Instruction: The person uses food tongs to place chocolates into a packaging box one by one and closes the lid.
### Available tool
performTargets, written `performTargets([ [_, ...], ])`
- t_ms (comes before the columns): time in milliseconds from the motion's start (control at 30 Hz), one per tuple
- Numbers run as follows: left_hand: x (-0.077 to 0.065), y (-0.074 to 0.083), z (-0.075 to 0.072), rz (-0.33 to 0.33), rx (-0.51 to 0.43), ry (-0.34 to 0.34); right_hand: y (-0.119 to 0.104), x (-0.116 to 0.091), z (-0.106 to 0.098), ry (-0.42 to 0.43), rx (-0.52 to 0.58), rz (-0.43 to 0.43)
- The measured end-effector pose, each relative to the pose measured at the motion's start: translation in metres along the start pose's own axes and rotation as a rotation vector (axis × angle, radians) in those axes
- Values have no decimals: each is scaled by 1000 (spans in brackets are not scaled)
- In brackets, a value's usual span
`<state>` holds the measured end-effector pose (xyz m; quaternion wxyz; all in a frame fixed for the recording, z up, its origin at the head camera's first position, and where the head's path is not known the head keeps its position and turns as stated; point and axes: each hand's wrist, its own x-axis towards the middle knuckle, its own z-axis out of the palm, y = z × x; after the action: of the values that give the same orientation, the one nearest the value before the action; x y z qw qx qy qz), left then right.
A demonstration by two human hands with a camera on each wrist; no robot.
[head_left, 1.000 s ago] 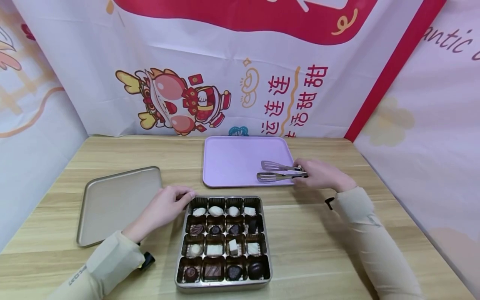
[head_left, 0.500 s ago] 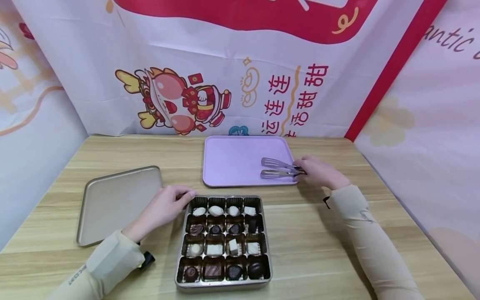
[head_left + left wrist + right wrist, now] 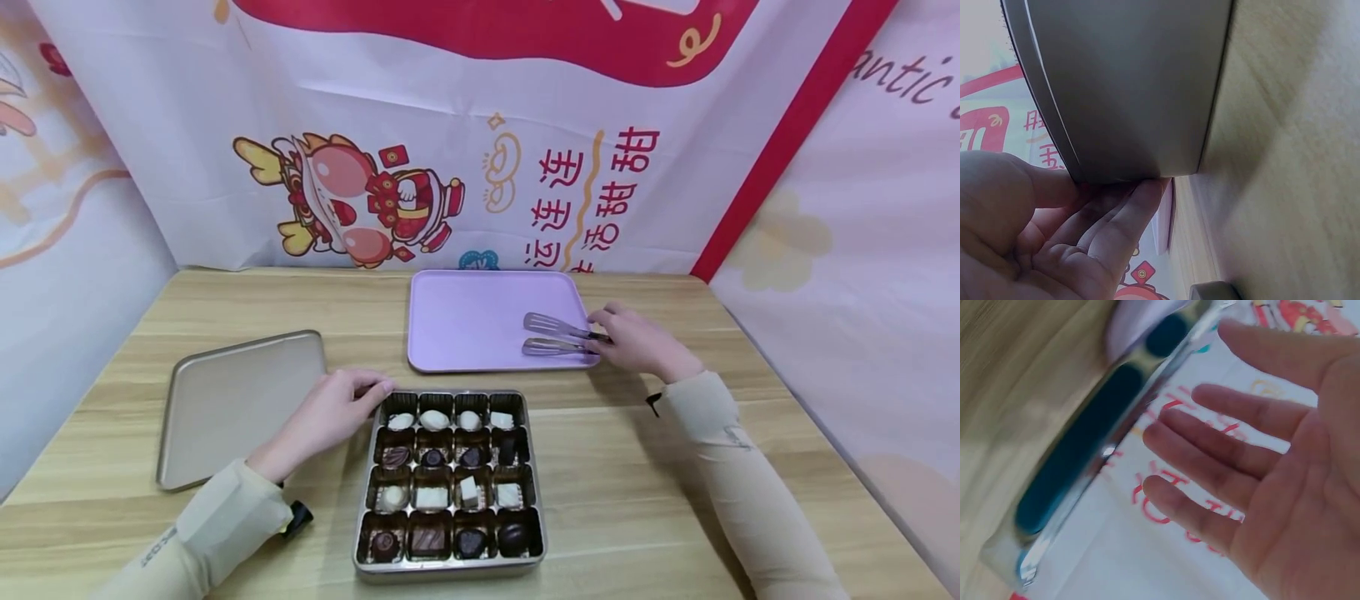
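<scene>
At the far-left corner of a metal tin of chocolates (image 3: 363, 500), my left hand (image 3: 341, 408) holds the rim, thumb and fingers bent around the corner. The left wrist view shows the tin's grey side wall (image 3: 1129, 87) against those fingers. A pair of slotted metal tongs (image 3: 555, 323) lies with its heads over the right part of a purple tray (image 3: 472, 317). Beside the handles is my right hand (image 3: 637, 343). In the right wrist view its fingers (image 3: 1210, 469) are spread and straight, apart from the tongs' dark blue-green handle (image 3: 1085, 450).
A shallow tan metal tray or lid (image 3: 240, 408) lies on the wooden table (image 3: 622, 500) at left. The tin is divided into several compartments with white and dark chocolates (image 3: 429, 540). Printed cloth (image 3: 420, 83) hangs behind the table and along its sides.
My right hand has let go of the tongs, its fingers loosening away from the handles. The tongs came down onto the purple tray, shifting slightly right. My left hand stayed on the tin.
</scene>
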<state>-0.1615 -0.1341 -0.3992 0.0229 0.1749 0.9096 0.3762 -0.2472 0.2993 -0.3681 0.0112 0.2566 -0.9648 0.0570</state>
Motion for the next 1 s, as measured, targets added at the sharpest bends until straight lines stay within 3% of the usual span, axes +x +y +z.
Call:
performTargets([
  [267,-3,2,2,1,-13,-5,-39,-21,-11,79,-50,-34],
  [533,1,2,3,2,-5,-17,-69,-33,-14,30,211,-37],
  [700,5,1,0,25,1,-27,-77,-30,-14,7,277,-6],
  [900,-1,-6,-21,-19,-120,-51,-82,-25,-11,26,268,-5],
  [1000,-7,-13,-43,-31,-86,-16,-84,-24,-9,32,267,-10],
])
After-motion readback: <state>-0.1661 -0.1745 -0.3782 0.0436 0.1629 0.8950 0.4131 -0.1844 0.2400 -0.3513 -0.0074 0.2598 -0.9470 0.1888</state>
